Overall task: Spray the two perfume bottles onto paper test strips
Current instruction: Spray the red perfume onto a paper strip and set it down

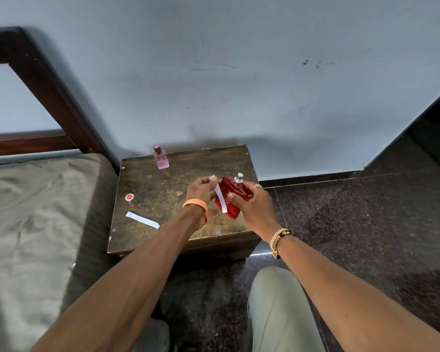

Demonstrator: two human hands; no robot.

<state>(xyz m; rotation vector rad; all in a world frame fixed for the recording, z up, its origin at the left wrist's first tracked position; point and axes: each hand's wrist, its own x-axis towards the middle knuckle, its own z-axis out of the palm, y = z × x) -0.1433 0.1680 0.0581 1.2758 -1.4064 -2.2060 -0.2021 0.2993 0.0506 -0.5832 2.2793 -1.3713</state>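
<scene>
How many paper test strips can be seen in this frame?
2. One strip is pinched in the left hand, against the red bottle; the other strip lies flat on the table, front left. No others show.

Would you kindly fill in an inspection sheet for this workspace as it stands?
Surface: small dark wooden table, worn top.
Job's things: red perfume bottle uncapped, held above the table; paper strip held in front of it; spare strip lying front left; pink bottle upright, capped, back left.
Clutter: red cap standing at left.
Grippers: left hand pinches the paper strip; right hand grips the red perfume bottle.
Cables: nothing seen.
Surroundings: bed left, wall behind, dark floor.
</scene>
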